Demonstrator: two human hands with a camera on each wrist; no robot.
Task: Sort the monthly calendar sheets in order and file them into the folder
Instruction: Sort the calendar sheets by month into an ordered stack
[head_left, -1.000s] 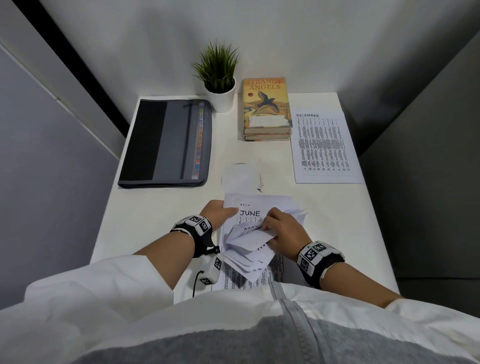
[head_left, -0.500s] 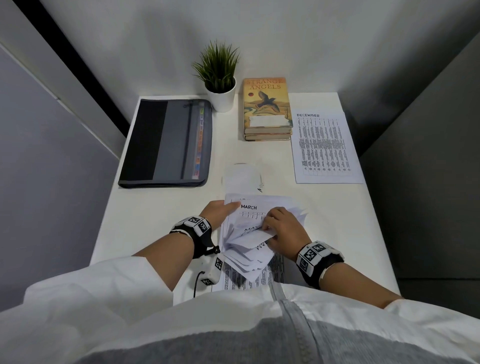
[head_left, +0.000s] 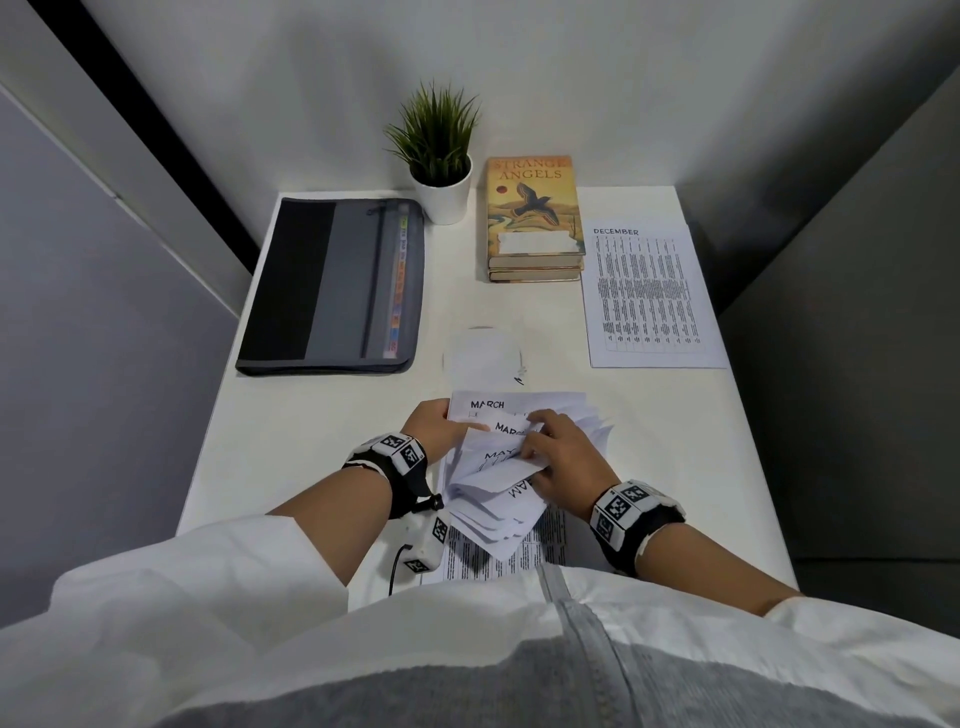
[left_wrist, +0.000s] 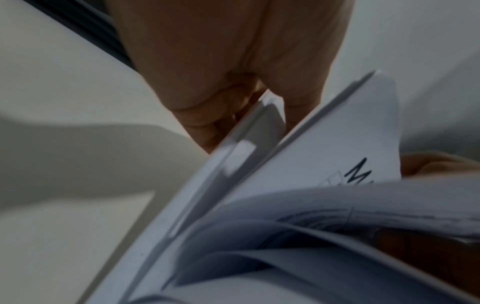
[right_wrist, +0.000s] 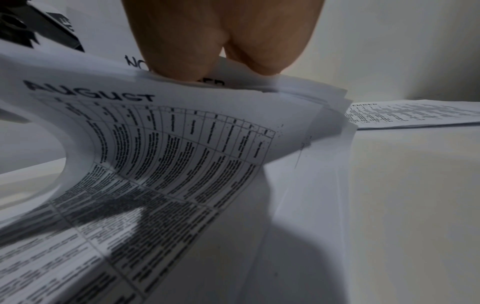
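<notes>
A stack of calendar sheets (head_left: 519, 408) lies at the table's near middle, with a MARCH sheet showing on its flat part. My left hand (head_left: 441, 426) grips the stack's left edge; in the left wrist view its fingers (left_wrist: 228, 107) curl round the paper edge (left_wrist: 249, 148). My right hand (head_left: 561, 457) pinches several sheets bent back toward me, a MAY heading among them. In the right wrist view the fingertips (right_wrist: 182, 61) press on the curled sheets above an AUGUST sheet (right_wrist: 168, 144). A DECEMBER sheet (head_left: 649, 296) lies flat at the right. The grey and black folder (head_left: 332, 286) lies closed at the back left.
A potted plant (head_left: 441, 161) and a pile of books (head_left: 532, 218) stand at the back middle. A small white object (head_left: 483, 353) sits just beyond the stack. Grey partition walls close in the table (head_left: 291, 441) on both sides.
The JUNE sheet that showed on the flat stack has been turned back and MARCH shows now. My right fingers have reached forward onto the sheet below. The left hand stayed put.
</notes>
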